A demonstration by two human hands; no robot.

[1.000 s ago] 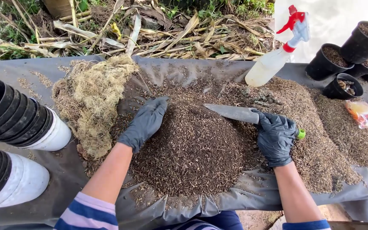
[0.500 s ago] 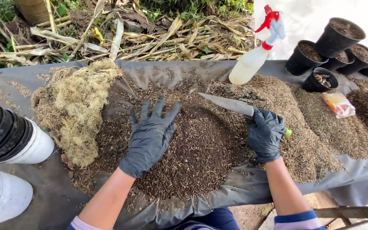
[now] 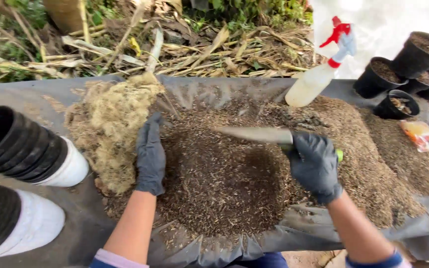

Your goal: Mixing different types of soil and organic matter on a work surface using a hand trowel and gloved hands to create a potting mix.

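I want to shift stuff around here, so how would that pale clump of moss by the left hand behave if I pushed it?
The moss clump looks dry and stringy, so probably light. It would likely squash and shed strands rather than slide whole. The left hand rests against its edge.

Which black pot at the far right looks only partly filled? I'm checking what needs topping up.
The nearest, lowest black pot beside the orange packet: pale bits sit low inside, while the others are filled with dark soil.
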